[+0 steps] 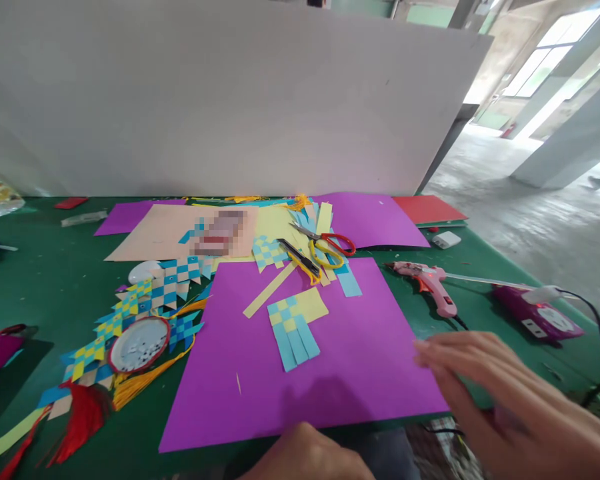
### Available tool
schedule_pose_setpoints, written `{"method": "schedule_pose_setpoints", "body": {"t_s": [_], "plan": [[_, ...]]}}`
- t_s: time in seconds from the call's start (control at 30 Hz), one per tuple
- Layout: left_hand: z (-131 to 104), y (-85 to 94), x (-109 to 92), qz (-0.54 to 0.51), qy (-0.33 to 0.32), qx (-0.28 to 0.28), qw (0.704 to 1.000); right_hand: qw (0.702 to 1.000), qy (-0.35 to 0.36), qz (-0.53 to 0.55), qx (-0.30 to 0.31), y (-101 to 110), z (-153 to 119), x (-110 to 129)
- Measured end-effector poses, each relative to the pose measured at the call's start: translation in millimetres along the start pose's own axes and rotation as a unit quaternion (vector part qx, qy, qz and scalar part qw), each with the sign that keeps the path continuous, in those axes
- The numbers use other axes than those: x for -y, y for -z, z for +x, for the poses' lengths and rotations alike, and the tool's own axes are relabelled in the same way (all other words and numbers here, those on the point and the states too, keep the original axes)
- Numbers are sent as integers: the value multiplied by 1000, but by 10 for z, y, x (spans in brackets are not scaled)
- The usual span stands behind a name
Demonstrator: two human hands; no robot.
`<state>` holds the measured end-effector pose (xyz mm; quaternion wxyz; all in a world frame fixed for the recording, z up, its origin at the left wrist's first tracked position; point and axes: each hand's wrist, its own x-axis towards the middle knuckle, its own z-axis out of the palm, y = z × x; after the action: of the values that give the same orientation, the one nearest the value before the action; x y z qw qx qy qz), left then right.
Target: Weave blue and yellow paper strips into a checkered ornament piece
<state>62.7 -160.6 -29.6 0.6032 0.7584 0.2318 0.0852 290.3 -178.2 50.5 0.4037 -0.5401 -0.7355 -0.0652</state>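
Low at the bottom edge, my left hand (307, 459) shows only its back and a bent knuckle; its fingers are hidden. Above the front right corner of a purple sheet (370, 373), my right hand (510, 400) is slightly blurred, its fingers stretched out and nothing visible in them. A woven piece of blue and yellow paper strips (294, 331) lies on the sheet. Behind it are a loose yellow strip (269, 291), a box cutter (300, 259) and scissors with red handles (341, 244); yellow handles of another pair show beside them.
A pink glue gun (433, 283) lies at the right, near a purple power bank (535, 313) with a cable. Woven paper pieces, a round white dish (140, 345) and a red tassel (83, 413) are at left. A white panel (220, 100) stands behind.
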Motion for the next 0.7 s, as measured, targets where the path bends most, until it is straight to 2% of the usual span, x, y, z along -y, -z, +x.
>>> {"method": "schedule_pose_setpoints", "body": {"t_s": [0.07, 0.13, 0.2, 0.23, 0.27, 0.33, 0.37, 0.47, 0.53, 0.6, 0.7], "plan": [[-130, 139, -28, 74, 8, -59, 995, 998, -13, -59, -15, -12, 5, -207], [-244, 391, -126, 104, 19, -130, 986, 995, -24, -97, -27, -72, -13, -367], [-300, 686, -208, 220, 50, -269, 936, 994, -15, -106, -16, -175, 0, -449], [-300, 821, -222, 282, 60, -314, 905, 995, -7, -97, -6, -242, 31, -460], [-282, 934, -215, 336, 81, -332, 878, 997, 4, -81, 17, -317, 82, -458], [-208, 1076, -157, 418, 108, -315, 845, 997, 8, -43, 66, -486, 237, -428], [-163, 1104, -120, 450, 118, -296, 834, 993, 11, -38, 109, -573, 332, -407], [-65, 1076, -39, 513, 126, -256, 809, 977, 23, -77, 197, -810, 611, -340], [-50, 1031, -23, 522, 118, -261, 803, 966, 30, -79, 243, -937, 735, -295], [-62, 1003, -15, 495, 109, -281, 815, 958, 26, -54, 279, -1045, 792, -262], [-78, 1003, 8, 389, 100, -316, 859, 956, 10, -8, 293, -1184, 789, -266]]}}
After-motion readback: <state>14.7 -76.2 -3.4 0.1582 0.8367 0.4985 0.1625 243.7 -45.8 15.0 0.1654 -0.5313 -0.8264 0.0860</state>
